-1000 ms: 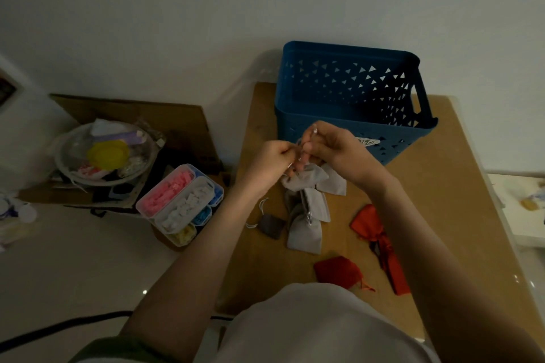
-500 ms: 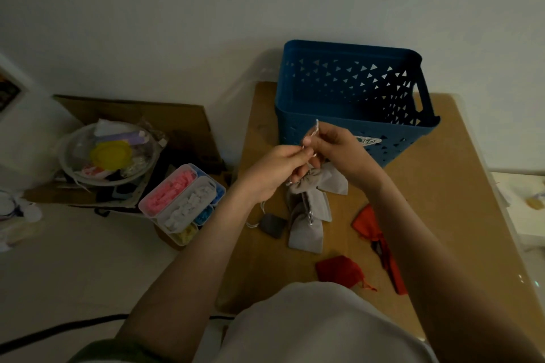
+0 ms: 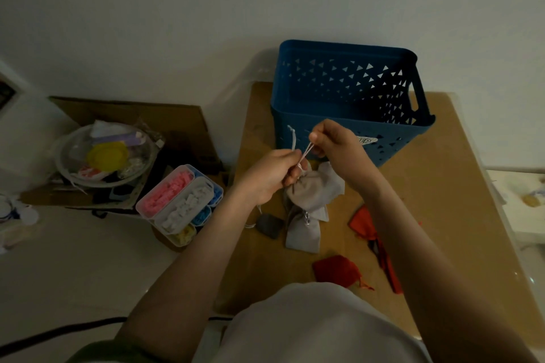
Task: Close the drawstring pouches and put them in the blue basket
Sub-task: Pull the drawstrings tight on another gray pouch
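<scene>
I hold a light grey drawstring pouch (image 3: 312, 190) above the wooden table (image 3: 436, 191), just in front of the blue basket (image 3: 348, 109). My left hand (image 3: 269, 175) grips the pouch's gathered neck and one cord end that sticks up. My right hand (image 3: 336, 143) pinches the pink-white drawstring (image 3: 305, 153), stretched taut between the hands. More grey pouches (image 3: 303, 230) lie under the held one, a dark grey pouch (image 3: 269, 225) to their left. A red pouch (image 3: 336, 268) and another red pouch (image 3: 380, 239) lie to the right.
The basket stands at the table's far edge against the white wall. Left of the table, on the floor, are a compartment box (image 3: 182, 203) of pink, white, blue and yellow pieces, a clear bowl (image 3: 103, 156) of odds and ends, and flat cardboard (image 3: 129, 115).
My right hand has pulled the drawstring up and to the right, away from my left hand. The pouch's mouth is bunched tighter than before and the cord is longer.
</scene>
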Demonstrator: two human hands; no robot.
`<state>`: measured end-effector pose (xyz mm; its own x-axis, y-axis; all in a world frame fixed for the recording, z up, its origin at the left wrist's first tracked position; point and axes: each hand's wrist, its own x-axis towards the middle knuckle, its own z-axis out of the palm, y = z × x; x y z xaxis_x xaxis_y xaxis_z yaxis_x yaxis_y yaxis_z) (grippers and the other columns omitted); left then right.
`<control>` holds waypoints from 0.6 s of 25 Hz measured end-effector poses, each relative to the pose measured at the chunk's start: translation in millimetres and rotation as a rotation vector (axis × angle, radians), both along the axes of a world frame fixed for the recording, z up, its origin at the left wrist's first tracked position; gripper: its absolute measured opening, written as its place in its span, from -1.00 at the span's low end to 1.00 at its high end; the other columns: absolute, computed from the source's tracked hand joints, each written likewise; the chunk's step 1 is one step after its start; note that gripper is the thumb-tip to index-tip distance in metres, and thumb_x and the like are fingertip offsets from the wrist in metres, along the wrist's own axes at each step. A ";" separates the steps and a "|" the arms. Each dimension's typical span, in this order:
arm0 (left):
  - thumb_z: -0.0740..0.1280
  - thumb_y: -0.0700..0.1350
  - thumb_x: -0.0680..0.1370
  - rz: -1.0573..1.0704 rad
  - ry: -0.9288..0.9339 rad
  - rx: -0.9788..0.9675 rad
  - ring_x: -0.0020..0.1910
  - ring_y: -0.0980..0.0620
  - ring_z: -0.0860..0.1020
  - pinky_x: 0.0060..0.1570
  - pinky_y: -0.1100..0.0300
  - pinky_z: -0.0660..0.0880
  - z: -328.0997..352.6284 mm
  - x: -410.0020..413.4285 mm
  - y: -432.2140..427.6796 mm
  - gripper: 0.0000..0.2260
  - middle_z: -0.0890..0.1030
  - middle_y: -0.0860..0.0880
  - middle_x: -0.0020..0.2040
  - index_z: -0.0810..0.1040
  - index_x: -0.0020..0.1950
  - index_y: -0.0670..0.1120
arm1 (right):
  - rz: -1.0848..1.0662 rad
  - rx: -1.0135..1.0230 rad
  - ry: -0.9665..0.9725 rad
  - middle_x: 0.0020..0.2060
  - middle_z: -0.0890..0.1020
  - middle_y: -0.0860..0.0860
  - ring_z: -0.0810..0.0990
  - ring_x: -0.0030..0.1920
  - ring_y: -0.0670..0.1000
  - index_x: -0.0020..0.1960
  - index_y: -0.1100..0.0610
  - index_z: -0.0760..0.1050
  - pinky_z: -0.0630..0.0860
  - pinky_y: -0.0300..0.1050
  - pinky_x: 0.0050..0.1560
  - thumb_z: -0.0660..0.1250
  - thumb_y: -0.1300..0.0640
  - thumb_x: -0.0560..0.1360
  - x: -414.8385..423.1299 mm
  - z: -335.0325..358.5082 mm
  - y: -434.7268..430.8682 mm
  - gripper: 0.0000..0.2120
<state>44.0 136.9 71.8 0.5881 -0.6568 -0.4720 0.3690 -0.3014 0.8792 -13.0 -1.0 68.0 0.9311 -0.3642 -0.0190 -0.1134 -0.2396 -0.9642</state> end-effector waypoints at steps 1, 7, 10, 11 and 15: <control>0.10 -0.10 0.67 -0.008 0.003 -0.008 -0.47 0.14 0.28 -0.42 0.32 0.26 -0.7 -0.9 1.0 -0.70 0.34 0.03 -0.44 0.48 -0.19 -0.12 | 0.000 0.041 -0.014 -0.26 0.51 0.09 0.50 -0.24 -0.07 -0.14 0.15 0.40 0.47 -0.14 -0.13 0.22 0.21 0.60 -0.8 -1.1 1.9 -0.86; 0.18 -0.13 0.64 0.214 0.089 -0.198 -0.45 0.18 0.30 -0.38 0.36 0.31 -2.6 5.8 0.8 -0.77 0.37 0.05 -0.45 0.52 -0.17 -0.14 | 0.236 0.190 0.121 -0.17 0.60 0.07 0.58 -0.07 0.00 0.03 0.20 0.41 0.51 -0.06 0.09 0.37 0.27 0.48 -5.1 -13.1 6.8 -0.82; 0.19 -0.16 0.63 0.260 0.115 -0.228 -0.45 0.17 0.36 -0.32 0.31 0.32 -5.0 7.8 3.2 -0.78 0.43 0.06 -0.47 0.52 -0.17 -0.17 | 0.330 0.214 0.157 -0.12 0.61 0.10 0.57 -0.06 -0.01 -0.01 0.23 0.51 0.49 -0.11 0.07 0.30 0.31 0.53 -3.6 -13.6 3.6 -0.94; 0.19 -0.17 0.63 0.277 0.126 -0.231 -0.44 0.17 0.42 -0.30 0.30 0.33 -5.8 9.1 5.0 -0.80 0.47 0.05 -0.46 0.52 -0.14 -0.17 | 0.335 0.208 0.173 -0.11 0.61 0.09 0.56 -0.06 -0.01 -0.03 0.20 0.52 0.48 -0.13 0.06 0.27 0.30 0.55 -3.4 -14.5 0.9 -0.93; 0.24 -0.21 0.59 0.247 0.068 -0.218 -0.27 0.16 0.56 -0.23 0.36 0.50 -4.3 13.0 13.5 -0.90 0.58 0.01 -0.29 0.55 -0.05 -0.15 | 0.351 0.276 0.195 -0.10 0.57 0.09 0.52 -0.04 0.01 -0.02 0.17 0.53 0.42 -0.13 0.05 0.26 0.20 0.57 -4.4 -22.8 -5.3 -0.91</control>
